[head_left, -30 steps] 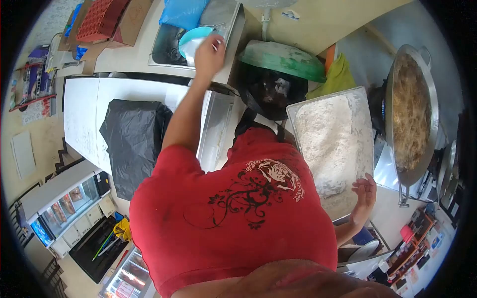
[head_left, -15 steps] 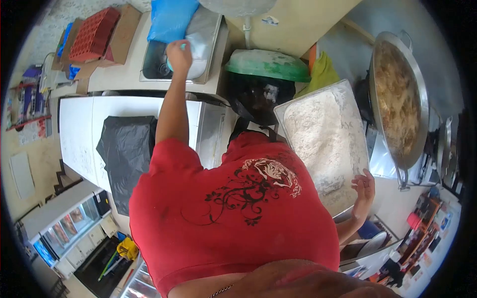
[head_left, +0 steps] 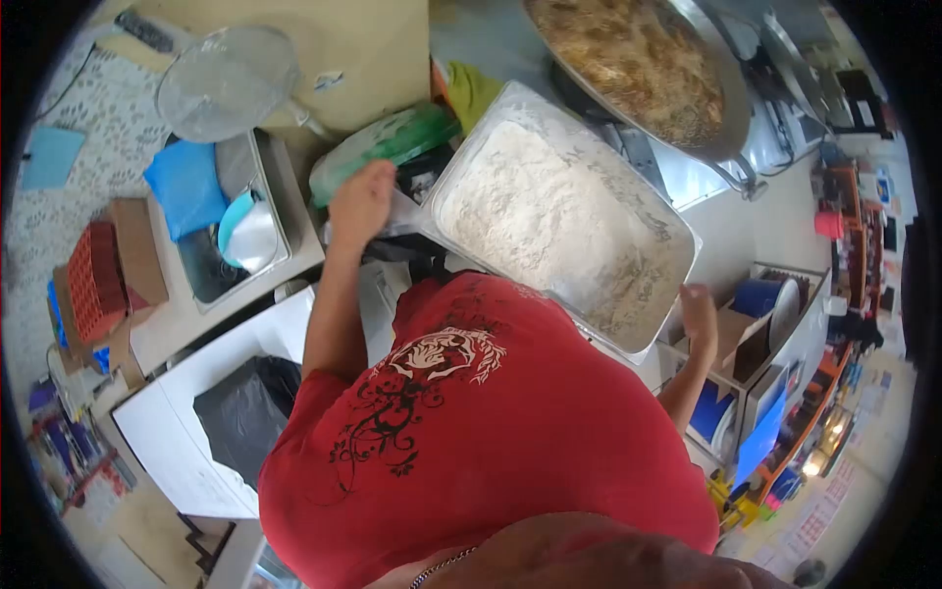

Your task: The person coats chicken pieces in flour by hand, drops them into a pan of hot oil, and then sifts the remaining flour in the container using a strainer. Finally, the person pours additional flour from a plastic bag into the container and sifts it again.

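My left hand (head_left: 361, 201) is closed in a fist beside the far left corner of a metal tray (head_left: 677, 270). From it hangs a piece of clear plastic (head_left: 400, 216) that looks like a bag, overlapping the tray's rim in this view. White flour (head_left: 535, 196) is heaped in the tray, thinner toward the near right end. Just off that end is my right hand (head_left: 699, 319), raised and blurred, so its fingers are unclear. Behind my left hand stands a bin with a green lid (head_left: 392, 142).
A large pan of bubbling oil (head_left: 638, 69) with food frying in it stands beyond the tray. The sink (head_left: 280, 226) at left holds a blue plastic bag (head_left: 186, 187) and a turquoise-rimmed bowl (head_left: 250, 231). A round strainer (head_left: 231, 83) is above it. Black plastic (head_left: 240, 407) covers part of a white surface.
My left hand has come from the sink across to the tray, now with clear plastic in it. My right hand, spread earlier, stays by the tray's end. The view has turned right.
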Tool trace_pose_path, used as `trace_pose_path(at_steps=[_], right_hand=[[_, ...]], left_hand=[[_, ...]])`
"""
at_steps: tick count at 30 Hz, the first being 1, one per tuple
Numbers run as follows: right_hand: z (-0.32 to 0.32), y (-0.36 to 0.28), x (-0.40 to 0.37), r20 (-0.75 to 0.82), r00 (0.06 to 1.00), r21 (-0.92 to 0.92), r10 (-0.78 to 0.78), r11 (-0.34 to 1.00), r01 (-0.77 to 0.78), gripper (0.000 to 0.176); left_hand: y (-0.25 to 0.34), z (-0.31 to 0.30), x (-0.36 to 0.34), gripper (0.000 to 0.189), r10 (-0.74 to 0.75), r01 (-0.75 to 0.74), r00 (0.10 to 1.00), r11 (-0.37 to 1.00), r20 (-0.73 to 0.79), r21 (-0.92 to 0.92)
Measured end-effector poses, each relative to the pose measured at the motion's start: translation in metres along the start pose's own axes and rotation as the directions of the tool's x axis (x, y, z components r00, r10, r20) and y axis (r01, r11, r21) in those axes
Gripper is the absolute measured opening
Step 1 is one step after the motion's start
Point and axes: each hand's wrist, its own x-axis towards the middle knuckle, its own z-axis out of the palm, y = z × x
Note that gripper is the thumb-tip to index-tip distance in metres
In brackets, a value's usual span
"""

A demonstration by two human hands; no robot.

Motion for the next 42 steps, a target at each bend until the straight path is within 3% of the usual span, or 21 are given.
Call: trace_pose_path(at_steps=[2, 3, 6, 9, 10, 13, 14, 17, 19, 23, 24, 27, 28, 31, 32, 35, 36, 39, 40, 41, 42], right_hand=[[0.006, -0.009, -0.018, 0.177, 0.924, -0.002, 0.340, 0.939, -0.345, 0.046], [0.007, -0.021, -0.032, 0.320, 0.798, -0.022, 0.511, 0.846, -0.533, 0.050], [0.073, 0.034, -0.039, 0.096, 0.990, 0.469, 0.103, 0.872, -0.137, 0.040], [0.082, 0.035, -0.064, -0.067, 0.998, 0.652, 0.009, 0.757, 0.037, 0.033], [0.059, 0.004, -0.093, -0.124, 0.988, 0.651, 0.092, 0.759, 0.012, 0.032], [0.011, 0.012, -0.158, -0.210, 0.975, 0.652, 0.075, 0.754, 0.083, 0.031], [0.008, 0.061, -0.171, -0.468, 0.879, 0.228, -0.085, 0.950, 0.213, 0.030], [-0.071, 0.048, -0.270, -0.296, 0.888, 0.586, 0.351, 0.801, -0.121, 0.033], [-0.117, 0.002, -0.324, -0.377, 0.892, 0.592, 0.249, 0.806, 0.025, 0.032], [-0.157, 0.011, -0.390, -0.432, 0.797, 0.401, 0.421, 0.882, -0.249, 0.040], [-0.157, 0.017, -0.393, -0.486, 0.774, 0.376, 0.405, 0.897, -0.233, 0.042], [-0.140, -0.008, -0.371, -0.397, 0.874, 0.400, 0.280, 0.910, -0.110, 0.044], [-0.144, 0.037, -0.378, -0.375, 0.888, 0.435, 0.266, 0.897, -0.085, 0.046], [-0.147, 0.074, -0.367, -0.322, 0.911, 0.340, 0.259, 0.929, -0.144, 0.047], [-0.141, 0.073, -0.355, -0.366, 0.919, 0.315, 0.148, 0.949, -0.028, 0.040], [-0.143, 0.151, -0.333, -0.346, 0.919, 0.241, 0.190, 0.964, -0.108, 0.034], [-0.141, 0.158, -0.338, -0.318, 0.937, 0.165, 0.144, 0.982, -0.095, 0.030], [-0.143, 0.201, -0.314, -0.433, 0.898, 0.062, 0.077, 0.997, -0.055, 0.030], [-0.135, 0.230, -0.309, -0.411, 0.909, 0.178, 0.070, 0.984, 0.005, 0.028], [-0.129, 0.234, -0.312, -0.402, 0.916, 0.166, 0.011, 0.984, 0.061, 0.028], [-0.124, 0.229, -0.307, -0.439, 0.895, 0.150, -0.072, 0.977, 0.153, 0.027]], left_hand=[[0.006, 0.024, 0.006, 0.026, 0.045, -0.031, 0.978, 0.997, 0.205, -0.072], [0.003, 0.036, 0.011, 0.027, 0.076, -0.041, 0.946, 0.992, 0.315, -0.116], [-0.001, 0.075, 0.020, 0.030, 0.221, -0.161, 0.944, 0.957, 0.244, -0.242], [-0.001, 0.087, 0.017, 0.029, 0.183, -0.136, 0.968, 0.957, 0.169, -0.257], [-0.001, 0.085, 0.014, 0.028, 0.175, -0.113, 0.962, 0.953, 0.207, -0.283], [0.002, 0.090, 0.005, 0.026, 0.192, -0.067, 0.931, 0.926, 0.311, -0.371], [0.010, 0.101, -0.007, 0.025, 0.223, -0.069, 0.916, 0.906, 0.334, -0.417], [0.037, 0.133, -0.048, 0.029, 0.351, -0.119, 0.815, 0.880, 0.461, -0.461], [0.054, 0.152, -0.071, 0.030, 0.395, -0.103, 0.694, 0.881, 0.602, -0.461], [0.069, 0.193, -0.124, 0.030, 0.580, -0.114, 0.434, 0.795, 0.690, -0.596], [0.074, 0.195, -0.138, 0.029, 0.551, -0.105, 0.394, 0.822, 0.735, -0.560], [0.057, 0.244, -0.157, 0.027, 0.421, -0.103, 0.388, 0.904, 0.820, -0.416], [0.047, 0.256, -0.181, 0.026, 0.451, -0.124, 0.374, 0.890, 0.810, -0.438], [0.063, 0.265, -0.240, 0.024, 0.370, -0.103, 0.377, 0.928, 0.849, -0.358], [0.054, 0.280, -0.246, 0.025, 0.320, -0.083, 0.357, 0.947, 0.878, -0.312], [0.053, 0.319, -0.304, 0.025, 0.413, -0.154, 0.417, 0.910, 0.810, -0.385], [0.062, 0.328, -0.311, 0.025, 0.314, -0.097, 0.423, 0.948, 0.850, -0.302], [0.074, 0.345, -0.336, 0.024, 0.328, -0.105, 0.446, 0.943, 0.833, -0.315], [0.058, 0.370, -0.353, 0.023, 0.322, -0.052, 0.497, 0.938, 0.806, -0.343], [0.075, 0.369, -0.348, 0.023, 0.222, 0.012, 0.452, 0.967, 0.864, -0.255], [0.059, 0.392, -0.357, 0.023, 0.303, -0.043, 0.503, 0.944, 0.809, -0.327]])
